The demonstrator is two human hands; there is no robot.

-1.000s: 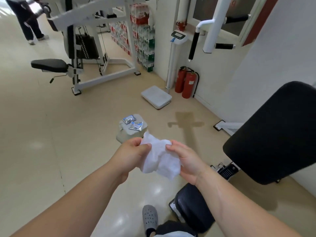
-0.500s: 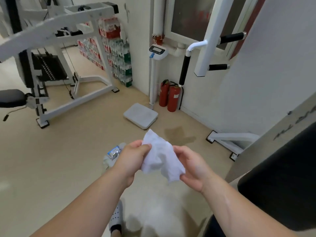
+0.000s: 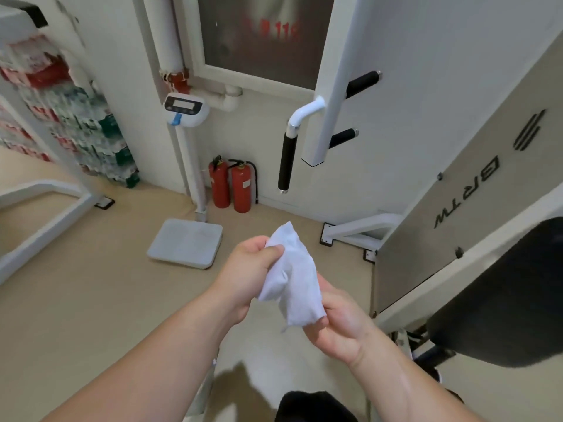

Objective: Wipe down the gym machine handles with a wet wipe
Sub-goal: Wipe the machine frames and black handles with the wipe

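I had both bare forearms stretched forward, converging mid-view. Left hand sat higher, thumb and curled fingers pinching the upper part of the wet wipe. Right hand sat lower, palm turned up, fingers curled round the wipe's bottom end. Hands close together, elbows well apart.

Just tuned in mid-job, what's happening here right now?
A person is holding a white wet wipe between both hands. The left hand pinches its upper part and the right hand grips its lower end. No wiping has begun yet, and the wipe touches no handle. The machine's black-gripped handles are ahead: a long hanging handle, an upper short handle and a lower short handle. A floor scale and two red fire extinguishers sit beyond.
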